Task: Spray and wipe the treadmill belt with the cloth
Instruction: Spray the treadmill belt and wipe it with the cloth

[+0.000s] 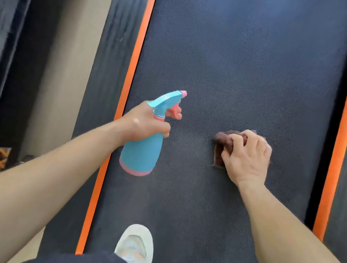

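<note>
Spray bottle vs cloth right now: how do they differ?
The spray bottle is rigid, blue with pink trim; the cloth is brown and bunched. The left hand holds the bottle up; the right hand presses the cloth on the belt. Both are gripped.

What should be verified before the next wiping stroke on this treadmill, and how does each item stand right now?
1. Cloth gripped by the right hand, lying on the belt: ok.
2. Spray bottle held at the neck by the left hand: ok.
3. Nozzle pointing forward over the belt: ok.
4. Belt wet ahead of the cloth: cannot tell.
5. Belt free of obstacles: not ok, a shoe stands on it.
</note>
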`<state>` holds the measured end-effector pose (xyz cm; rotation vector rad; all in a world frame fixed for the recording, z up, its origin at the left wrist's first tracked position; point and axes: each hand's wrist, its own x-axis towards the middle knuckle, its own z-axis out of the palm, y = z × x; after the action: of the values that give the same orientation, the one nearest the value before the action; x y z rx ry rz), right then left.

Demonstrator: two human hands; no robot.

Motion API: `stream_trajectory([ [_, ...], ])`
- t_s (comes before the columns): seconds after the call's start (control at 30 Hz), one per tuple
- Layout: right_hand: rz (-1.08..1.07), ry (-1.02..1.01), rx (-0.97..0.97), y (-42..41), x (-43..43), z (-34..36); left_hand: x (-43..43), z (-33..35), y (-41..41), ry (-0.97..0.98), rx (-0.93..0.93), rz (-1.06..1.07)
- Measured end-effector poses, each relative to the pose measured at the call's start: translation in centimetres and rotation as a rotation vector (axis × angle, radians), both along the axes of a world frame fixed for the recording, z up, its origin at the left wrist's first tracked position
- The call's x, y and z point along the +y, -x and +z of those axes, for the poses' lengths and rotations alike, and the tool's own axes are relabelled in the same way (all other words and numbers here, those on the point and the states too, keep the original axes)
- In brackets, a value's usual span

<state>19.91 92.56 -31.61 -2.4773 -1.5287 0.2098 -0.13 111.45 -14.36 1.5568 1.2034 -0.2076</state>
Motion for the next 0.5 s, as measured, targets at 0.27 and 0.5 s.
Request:
stream_trajectory([
  [0.27,0.019,-0.100,-0.064,0.1,-0.2,-0.8,0.0,-3.2,0.3,-0.005,-0.032,-0.122],
  [0.5,0.019,-0.015,-0.057,0.1,-0.3,0.0,1.7,-3.0,-2.8,-0.020,-0.076,-0.208],
])
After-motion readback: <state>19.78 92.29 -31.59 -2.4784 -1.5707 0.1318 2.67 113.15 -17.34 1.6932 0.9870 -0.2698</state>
